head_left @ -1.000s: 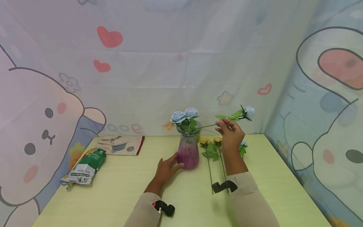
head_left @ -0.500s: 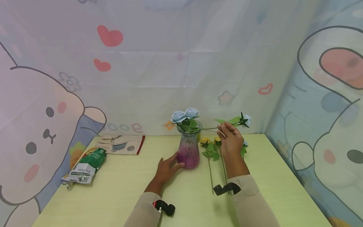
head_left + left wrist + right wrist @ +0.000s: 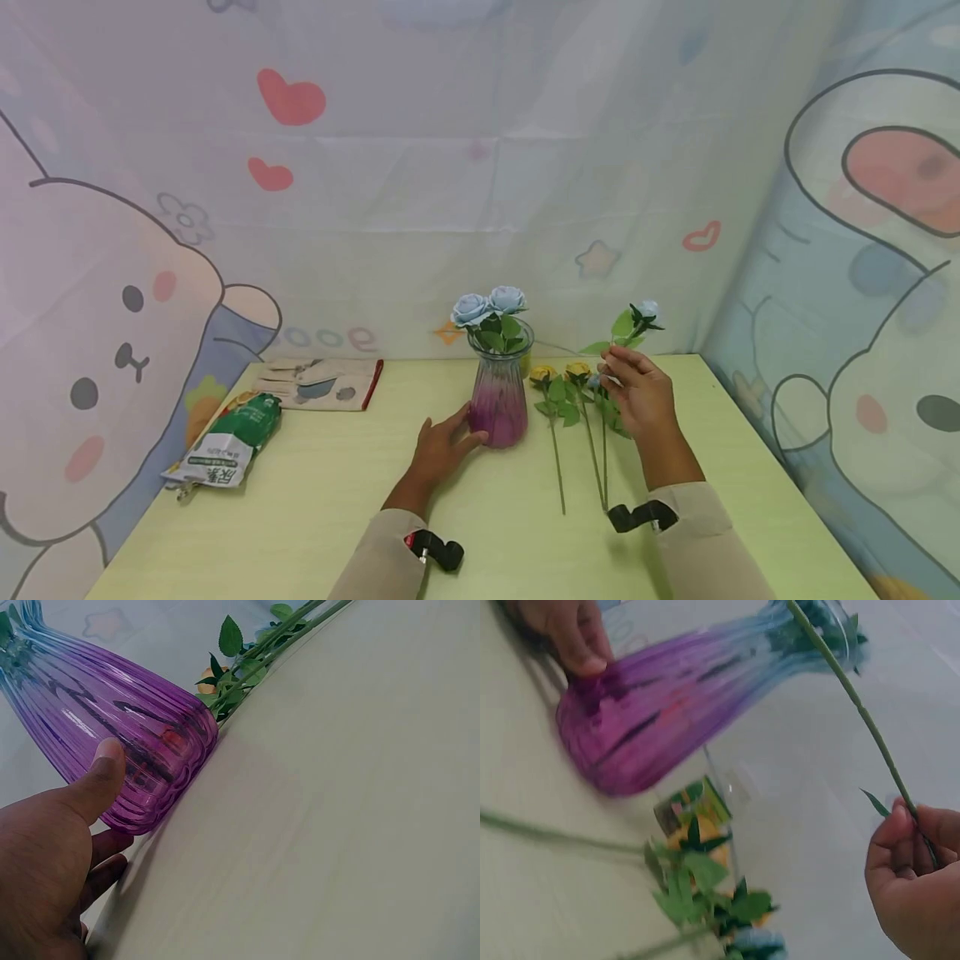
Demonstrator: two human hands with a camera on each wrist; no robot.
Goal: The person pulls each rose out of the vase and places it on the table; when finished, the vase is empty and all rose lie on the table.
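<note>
A ribbed glass vase (image 3: 498, 410), clear above and purple below, stands upright on the table with two pale blue roses (image 3: 471, 309) in its mouth. My left hand (image 3: 438, 450) holds it low down, thumb on the near side in the left wrist view (image 3: 109, 769). To the right, my right hand (image 3: 643, 398) pinches the stem of another blue rose (image 3: 647, 313) between thumb and fingers, bloom up and to the right. Its bare stem (image 3: 862, 709) slants towards the vase and overlaps the neck in the right wrist view.
Right of the vase, two yellow roses (image 3: 542, 375) and a blue rose (image 3: 595, 381) lie on the table (image 3: 337, 500), stems towards me. A small green-and-yellow box (image 3: 694, 806) is behind the vase. At left are a green-and-white bag (image 3: 232, 442) and fabric gloves (image 3: 322, 385).
My right hand has moved right and slightly down with the blue rose, its stem end drawing away from the vase's mouth in the head view. The left hand and vase stay put.
</note>
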